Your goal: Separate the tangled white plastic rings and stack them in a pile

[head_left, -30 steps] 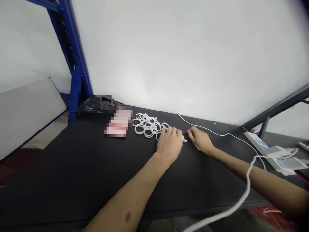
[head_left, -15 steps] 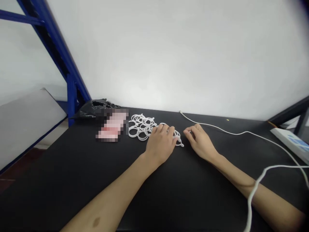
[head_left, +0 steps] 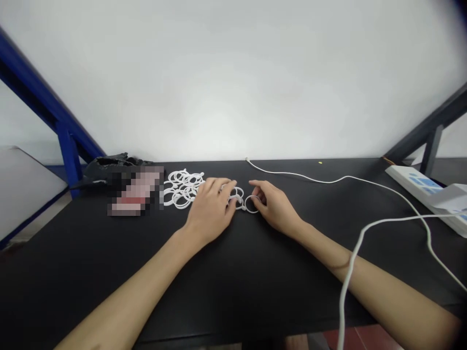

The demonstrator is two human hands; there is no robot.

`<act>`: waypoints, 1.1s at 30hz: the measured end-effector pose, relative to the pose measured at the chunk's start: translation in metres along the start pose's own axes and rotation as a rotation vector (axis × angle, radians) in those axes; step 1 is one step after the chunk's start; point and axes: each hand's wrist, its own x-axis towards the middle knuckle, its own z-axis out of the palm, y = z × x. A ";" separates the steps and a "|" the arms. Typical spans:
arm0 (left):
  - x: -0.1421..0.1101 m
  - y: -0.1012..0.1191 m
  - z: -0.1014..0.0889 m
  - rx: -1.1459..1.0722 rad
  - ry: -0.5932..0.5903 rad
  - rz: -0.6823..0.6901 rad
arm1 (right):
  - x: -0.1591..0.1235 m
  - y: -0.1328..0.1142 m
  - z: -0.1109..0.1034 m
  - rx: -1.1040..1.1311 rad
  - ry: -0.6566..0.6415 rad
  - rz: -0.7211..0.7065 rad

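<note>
A pile of thin white rings [head_left: 187, 190] with small knobs, like curtain rings, lies on the black table. My left hand [head_left: 209, 209] rests over the right part of the pile, its fingers spread and its thumb beside several rings that stick out past it. To the right, my right hand [head_left: 275, 206] pinches a single white ring [head_left: 245, 203] at its right side, between the thumb and bent fingers. This ring is just apart from or barely touching the others; I cannot tell which. The left fingertips partly hide the rings under them.
A pink-and-red blurred packet [head_left: 136, 189] and a crumpled black plastic bag [head_left: 105, 170] lie left of the pile. A white cable [head_left: 310, 178] crosses the table and loops over my right forearm. At the right is a white-and-blue box [head_left: 419, 182]; a wall [head_left: 237, 87] rises behind.
The view has turned to the right. My right hand has come to hold a ring near the pile, where before it was beside the pile with its fingers curled. My left hand's fingers have spread.
</note>
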 end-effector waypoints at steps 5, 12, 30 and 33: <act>-0.003 0.019 0.005 -0.030 -0.020 0.330 | -0.003 -0.002 -0.004 0.151 -0.052 0.036; -0.004 0.009 0.005 -0.210 0.023 0.347 | -0.008 -0.007 -0.012 0.325 -0.009 0.124; -0.005 -0.005 -0.006 -0.306 0.023 0.117 | -0.016 -0.024 -0.009 0.302 0.070 -0.071; -0.007 -0.006 -0.004 -0.279 -0.004 0.091 | -0.017 -0.025 -0.010 0.230 0.046 -0.158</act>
